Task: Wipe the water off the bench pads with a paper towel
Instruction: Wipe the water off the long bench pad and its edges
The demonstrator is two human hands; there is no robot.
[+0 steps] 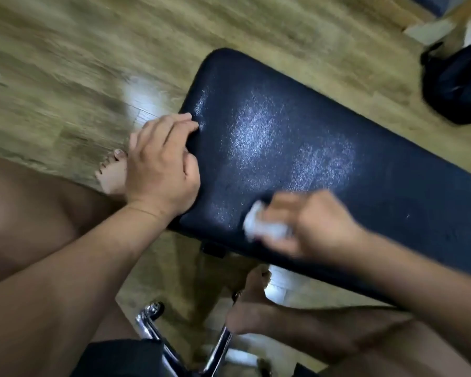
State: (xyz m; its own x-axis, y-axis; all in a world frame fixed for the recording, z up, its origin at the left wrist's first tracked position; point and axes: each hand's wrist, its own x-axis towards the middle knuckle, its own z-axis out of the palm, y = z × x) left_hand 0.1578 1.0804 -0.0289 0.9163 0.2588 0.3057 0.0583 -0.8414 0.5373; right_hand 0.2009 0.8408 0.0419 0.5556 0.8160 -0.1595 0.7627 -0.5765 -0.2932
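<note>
A dark blue bench pad (324,148) stretches from the middle of the view toward the right, over a wooden floor (65,63). Wet patches shine on its upper surface. The left hand (161,164) grips the pad's near end, fingers curled over its edge. The right hand (318,227), blurred, pinches a crumpled white paper towel (264,224) and holds it against the pad near the front edge, below the wet patches. A black bag (457,80) lies on the floor beyond the pad, at the upper right. Chrome legs (158,330) show below. No brand, label or writing can be read anywhere.
</note>
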